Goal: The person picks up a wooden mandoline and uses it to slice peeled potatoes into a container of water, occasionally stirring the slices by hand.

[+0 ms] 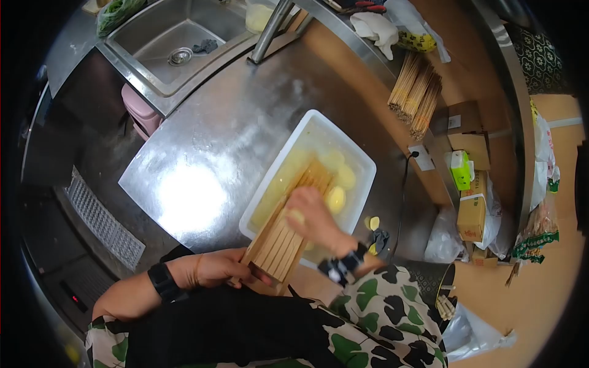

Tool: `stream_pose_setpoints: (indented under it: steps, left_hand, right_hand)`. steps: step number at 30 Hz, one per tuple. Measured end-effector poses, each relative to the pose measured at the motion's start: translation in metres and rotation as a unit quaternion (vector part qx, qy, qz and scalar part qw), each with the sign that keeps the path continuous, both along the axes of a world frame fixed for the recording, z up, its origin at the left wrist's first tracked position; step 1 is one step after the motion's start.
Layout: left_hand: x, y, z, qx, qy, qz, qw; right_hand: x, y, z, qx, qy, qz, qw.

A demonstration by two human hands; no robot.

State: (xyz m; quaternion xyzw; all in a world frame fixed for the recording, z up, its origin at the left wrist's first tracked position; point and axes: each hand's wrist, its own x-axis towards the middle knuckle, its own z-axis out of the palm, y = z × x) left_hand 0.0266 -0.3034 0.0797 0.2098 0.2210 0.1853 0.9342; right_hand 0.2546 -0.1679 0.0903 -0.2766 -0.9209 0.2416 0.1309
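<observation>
While the left hand [225, 267] grips the grooved wooden slicer [281, 247] low, the right hand [313, 216], closed around potato [297, 216], best strokes flat, fingertips raised.

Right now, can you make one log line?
left hand: gripping grooved wooden board | right hand: holding pale piece on board | white tub: board's far end and yellow potatoes inside

The wooden board [279, 254] is long and light brown, with parallel lengthwise grooves. It lies diagonally across the near rim of the white rectangular tub [362, 166], far end inside. Peeled, pale-yellow potatoes [336, 200] sit partly submerged beside it. A mostly hidden yellowish piece [297, 216] shows over the grooves.
</observation>
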Motion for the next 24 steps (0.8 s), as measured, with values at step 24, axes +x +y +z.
stream_pose_setpoints:
  steps: [24]
  left_hand:
    - [0.001,-0.004,-0.007,0.029,0.013,0.003,1.0]
  right_hand:
    - [-0.007,-0.006,-0.02,0.042,-0.091,0.034,0.994]
